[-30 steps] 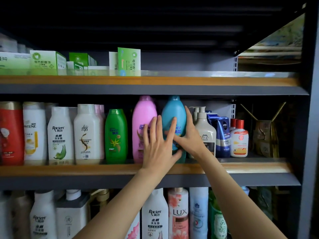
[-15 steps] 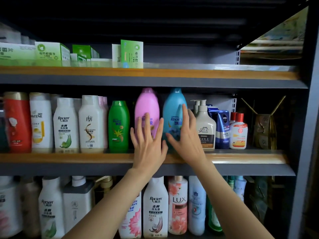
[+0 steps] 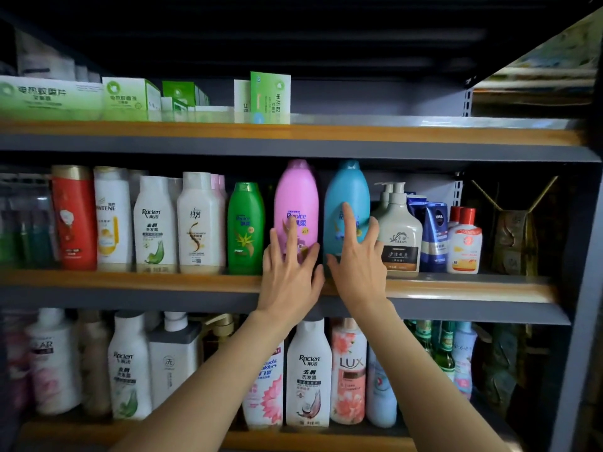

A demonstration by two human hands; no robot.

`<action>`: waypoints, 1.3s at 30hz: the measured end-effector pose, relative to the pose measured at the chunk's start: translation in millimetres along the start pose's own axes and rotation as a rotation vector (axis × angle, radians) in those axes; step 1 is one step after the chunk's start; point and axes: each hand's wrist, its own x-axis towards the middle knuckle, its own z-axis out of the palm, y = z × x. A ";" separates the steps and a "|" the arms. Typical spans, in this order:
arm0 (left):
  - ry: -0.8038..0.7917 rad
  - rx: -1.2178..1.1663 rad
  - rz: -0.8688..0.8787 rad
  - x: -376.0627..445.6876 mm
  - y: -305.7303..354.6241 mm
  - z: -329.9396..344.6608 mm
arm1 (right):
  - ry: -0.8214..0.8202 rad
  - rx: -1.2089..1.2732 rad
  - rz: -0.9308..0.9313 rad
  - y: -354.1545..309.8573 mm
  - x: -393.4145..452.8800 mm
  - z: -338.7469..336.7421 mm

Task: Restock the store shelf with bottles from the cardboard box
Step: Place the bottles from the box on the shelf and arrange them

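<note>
Location: middle shelf (image 3: 163,282) of store rack, wooden front lip.
Pink Rejoice bottle (image 3: 296,203): upright, between green Rejoice bottle (image 3: 245,228) and blue bottle (image 3: 346,207), small gap either side.
Left hand (image 3: 288,272): grip open, fingers straight, fingertips on lower front of pink bottle.
Right hand (image 3: 357,259): grip open, index finger raised against blue bottle's label, remaining fingers spread toward white pump bottle (image 3: 399,230).
Cardboard box: not in view.
Risk, tipping: tall narrow bottles; push high on body likely to rock either backward.
Risk, knock-on: spread right fingers close to pump bottle; careless withdrawal could nudge it into Nivea tube (image 3: 435,233).
Risk, front edge: pulling back with contact could drag bottles over lip.
</note>
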 end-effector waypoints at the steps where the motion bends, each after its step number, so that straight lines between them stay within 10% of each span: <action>1: 0.000 -0.005 0.003 -1.8 -0.1 -2.0 | -0.003 -0.001 0.006 -0.9 -0.1 -0.2; 14: -0.039 -0.026 0.023 -27.2 -46.7 -39.3 | 0.152 -0.055 -0.146 -53.3 -24.6 8.8; 39: -0.339 -0.529 -0.222 -8.0 -105.5 -47.6 | -0.407 0.144 0.177 -133.1 10.2 32.2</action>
